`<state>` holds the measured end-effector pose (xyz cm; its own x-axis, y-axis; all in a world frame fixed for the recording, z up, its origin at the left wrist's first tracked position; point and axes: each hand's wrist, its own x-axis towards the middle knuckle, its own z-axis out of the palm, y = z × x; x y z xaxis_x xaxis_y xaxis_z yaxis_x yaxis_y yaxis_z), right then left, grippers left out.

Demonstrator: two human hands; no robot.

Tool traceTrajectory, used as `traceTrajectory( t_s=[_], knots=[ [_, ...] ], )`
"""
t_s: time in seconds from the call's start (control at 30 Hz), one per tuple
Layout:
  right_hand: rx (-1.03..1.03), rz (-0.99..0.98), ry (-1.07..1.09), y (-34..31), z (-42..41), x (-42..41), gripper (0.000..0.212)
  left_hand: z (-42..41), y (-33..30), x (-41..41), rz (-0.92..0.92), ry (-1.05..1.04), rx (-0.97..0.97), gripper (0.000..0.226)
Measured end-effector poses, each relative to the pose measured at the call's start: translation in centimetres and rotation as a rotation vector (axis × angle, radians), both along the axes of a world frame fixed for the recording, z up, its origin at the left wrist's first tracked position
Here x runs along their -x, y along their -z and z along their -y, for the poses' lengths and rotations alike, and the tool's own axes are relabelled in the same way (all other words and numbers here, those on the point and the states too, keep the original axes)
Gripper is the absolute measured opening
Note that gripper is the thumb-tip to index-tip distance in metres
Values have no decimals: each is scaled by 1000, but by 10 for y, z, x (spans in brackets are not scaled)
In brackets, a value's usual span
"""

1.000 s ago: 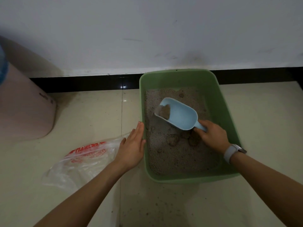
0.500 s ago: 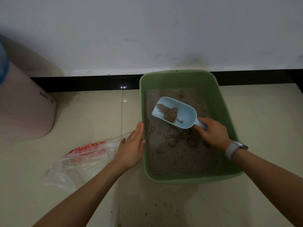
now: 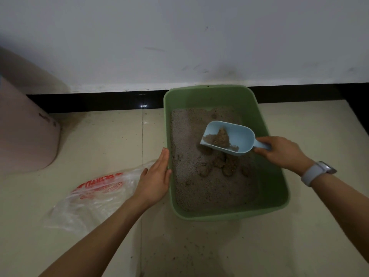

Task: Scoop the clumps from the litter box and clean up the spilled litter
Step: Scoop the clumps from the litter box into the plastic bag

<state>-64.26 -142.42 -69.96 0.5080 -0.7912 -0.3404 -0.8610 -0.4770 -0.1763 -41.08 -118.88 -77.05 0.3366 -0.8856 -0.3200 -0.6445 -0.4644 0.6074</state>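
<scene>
Right hand (image 3: 283, 151) grips the short handle of a pale blue scoop (image 3: 229, 137), fingers curled round it, thumb on the near side. Scoop is held above the litter, mouth pointing left and tipped slightly down. Inside it: a brown clump (image 3: 218, 137) with loose grains trailing toward the handle end. A watch (image 3: 317, 172) with a pale band sits on that wrist.

Left hand (image 3: 156, 176) is flat, fingers straight and together, pressed against the outside of the left wall of the box (image 3: 279, 176), fingertips just at the rim. It holds nothing.

Box is green, rectangular, on a cream tile floor (image 3: 99, 136), its far end close to the black skirting (image 3: 99, 99) under a white wall (image 3: 179, 37). Grey litter (image 3: 183, 146) covers the bottom. More brown clumps (image 3: 217, 165) lie in a cluster at mid-box, just under and near the scoop; one smaller lump shows near the far wall.

Left of the box, touching the left wrist area, a crumpled clear plastic bag (image 3: 93, 198) with red print lies flat on the tiles. Print too creased to read.

Spilled litter (image 3: 191, 254): scattered grains and a dusty patch on the floor in front of the box's near end, between the two forearms.

Far left, a pinkish bin (image 3: 26, 136) stands on the floor, well apart from the box, only partly in view.
</scene>
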Motion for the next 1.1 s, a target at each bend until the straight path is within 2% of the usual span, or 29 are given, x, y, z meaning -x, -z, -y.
traceTrajectory(
  t_s=[0.1,0.2,0.3,0.4,0.47,0.57,0.77,0.97,1.1],
  knots=[
    [76,-151,-68,-13,-1,5,35,-1,1,0,-9,-4,8,61],
    [40,-177,-74,-14,-6,7,34,-1,1,0,-15,-5,9,61],
    [-19,-97,-65,-6,-16,5,36,-1,0,0,-16,-10,17,61],
    [-109,99,18,7,-26,-2,37,0,-1,1,-12,-7,14,61],
    [-126,163,-17,14,-31,-8,37,0,-2,1,-17,-8,19,61],
    [-50,135,-146,22,-36,-17,36,1,-4,1,-17,-7,28,61],
    [309,167,-503,19,-42,-37,27,-1,-4,1,-26,-16,28,60],
    [412,-114,-798,-20,-69,-79,25,0,-3,2,-51,-45,37,61],
    [429,-208,-821,-34,-76,-94,25,0,-3,1,-56,-45,34,61]
  ],
)
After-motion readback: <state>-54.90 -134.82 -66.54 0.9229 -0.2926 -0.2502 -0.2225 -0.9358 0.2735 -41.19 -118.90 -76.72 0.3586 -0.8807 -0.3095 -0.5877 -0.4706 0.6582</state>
